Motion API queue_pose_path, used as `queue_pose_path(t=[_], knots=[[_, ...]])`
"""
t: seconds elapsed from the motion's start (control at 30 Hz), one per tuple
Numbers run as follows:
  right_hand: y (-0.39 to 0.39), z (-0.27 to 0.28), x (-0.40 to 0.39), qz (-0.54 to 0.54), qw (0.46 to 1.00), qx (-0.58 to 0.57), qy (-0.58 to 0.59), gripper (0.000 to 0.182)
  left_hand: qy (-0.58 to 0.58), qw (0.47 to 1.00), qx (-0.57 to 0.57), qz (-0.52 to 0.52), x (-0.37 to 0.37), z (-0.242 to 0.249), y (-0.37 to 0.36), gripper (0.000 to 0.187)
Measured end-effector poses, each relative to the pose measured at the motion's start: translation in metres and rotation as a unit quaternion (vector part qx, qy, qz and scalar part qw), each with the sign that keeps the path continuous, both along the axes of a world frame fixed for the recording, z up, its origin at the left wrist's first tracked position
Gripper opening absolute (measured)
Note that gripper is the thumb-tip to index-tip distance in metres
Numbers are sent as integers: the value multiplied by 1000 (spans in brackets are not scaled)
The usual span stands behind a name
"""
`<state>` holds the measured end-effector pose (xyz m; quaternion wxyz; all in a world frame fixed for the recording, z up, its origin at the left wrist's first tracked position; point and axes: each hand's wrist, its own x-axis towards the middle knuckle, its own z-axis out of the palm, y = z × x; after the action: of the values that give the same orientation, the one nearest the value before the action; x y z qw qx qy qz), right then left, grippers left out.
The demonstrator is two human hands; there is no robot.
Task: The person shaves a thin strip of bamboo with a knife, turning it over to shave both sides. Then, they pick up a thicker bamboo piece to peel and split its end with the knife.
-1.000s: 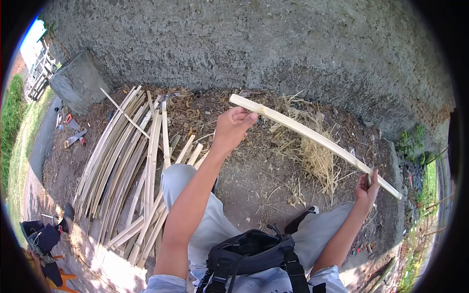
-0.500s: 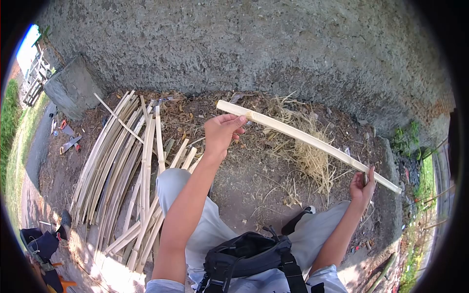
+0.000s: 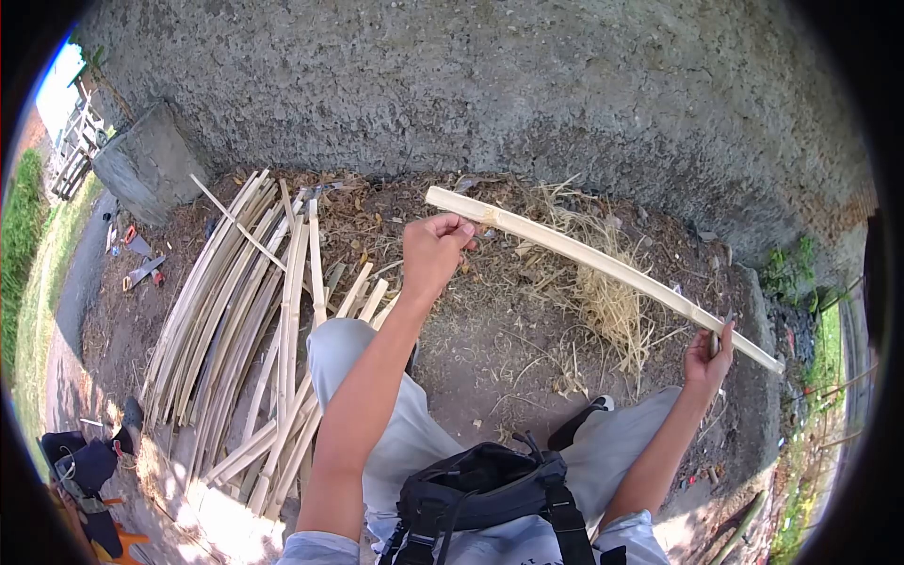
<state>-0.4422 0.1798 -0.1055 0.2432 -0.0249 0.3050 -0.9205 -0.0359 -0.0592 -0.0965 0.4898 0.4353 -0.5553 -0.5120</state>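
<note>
Long, flat, pale slats (image 3: 218, 294) are lying heaped on bare soil (image 3: 121, 331) while the left hand (image 3: 435, 252) is pinching a smooth, node-ridged strip (image 3: 603, 261), slanting across tangled, straw-like shavings (image 3: 610, 313) toward the right hand (image 3: 708, 356), which is gripping a slim, unclear object (image 3: 714, 343) against it.

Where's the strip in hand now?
In the head view, the strip slants from centre down to the right, the left hand near its upper end and the right hand near its lower end.
</note>
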Motion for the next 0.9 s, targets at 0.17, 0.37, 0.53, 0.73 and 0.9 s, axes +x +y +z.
queue_pose_path(t=[0.17, 0.37, 0.53, 0.73, 0.9], knots=[[7, -16, -24, -18, 999, 21, -45, 16, -247, 954, -120, 118, 11, 4, 3, 9], [15, -20, -35, -37, 997, 24, -62, 17, -386, 898, -141, 157, 34, 7, -5, 17], [16, -13, -24, -44, 998, 27, -46, 17, -391, 879, -202, 182, 31, 1, -3, 39], [13, -7, -17, -43, 998, 37, -38, 18, -330, 890, -311, 57, 30, 7, -5, 42], [13, -7, -16, -20, 999, 22, -33, 16, -338, 887, -313, 41, 23, 4, -7, 38]])
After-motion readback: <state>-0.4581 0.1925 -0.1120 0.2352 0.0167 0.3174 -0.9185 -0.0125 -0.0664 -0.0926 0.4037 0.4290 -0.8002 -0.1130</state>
